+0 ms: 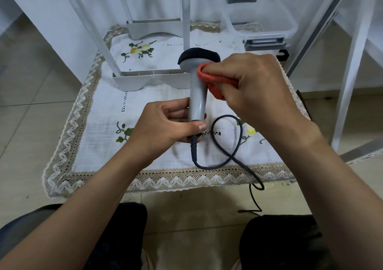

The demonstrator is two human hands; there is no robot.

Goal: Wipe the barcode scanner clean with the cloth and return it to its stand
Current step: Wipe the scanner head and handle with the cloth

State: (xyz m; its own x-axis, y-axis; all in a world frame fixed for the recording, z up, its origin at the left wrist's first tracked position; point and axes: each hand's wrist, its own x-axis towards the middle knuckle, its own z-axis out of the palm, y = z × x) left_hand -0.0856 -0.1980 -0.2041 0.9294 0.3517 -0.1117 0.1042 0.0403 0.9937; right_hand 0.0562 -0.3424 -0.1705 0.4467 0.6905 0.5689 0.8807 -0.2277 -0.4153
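Left grip [165, 124]: clamped around the bottom of the smooth grey plastic barcode scanner [198, 87], holding it upright for wiping.
Right grip [248, 87]: pinched on the folded orange terry cloth [215, 80], pressing it on the scanner neck.
Cable [228, 145]: dark, looping below the left grip over the embroidered white tablecloth [103, 141].
Stand: cannot tell which.

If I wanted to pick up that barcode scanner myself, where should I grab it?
Probably the lower end of the grey handle, from the side. The barcode scanner stands upright, its handle slim and round enough for fingers to wrap, as the left hand does just above the cable. That leaves the head free for the orange cloth.
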